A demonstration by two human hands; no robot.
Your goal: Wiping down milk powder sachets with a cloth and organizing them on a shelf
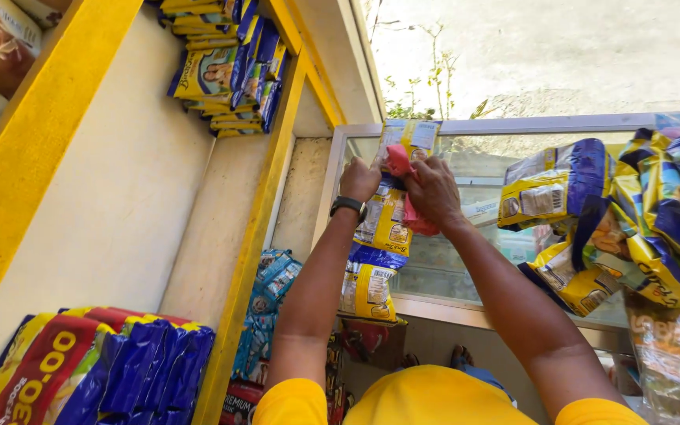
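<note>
A hanging strip of yellow-and-blue sachets (383, 228) runs down in front of a glass display case (505, 126). My left hand (358, 179), with a black watch on the wrist, is closed on the strip near its top. My right hand (434, 191) grips the same strip just beside it and also holds a pink-red cloth or plastic piece (400, 160) that pokes up between the two hands. Both arms reach upward from my yellow shirt (426, 397).
More yellow-and-blue sachet strips (631, 220) hang at the right. A yellow-framed shelf (265, 205) holds stacked packets (226, 71) high up. Red, yellow and blue packs (96, 366) lie at the lower left, light-blue sachets (269, 299) beside the post.
</note>
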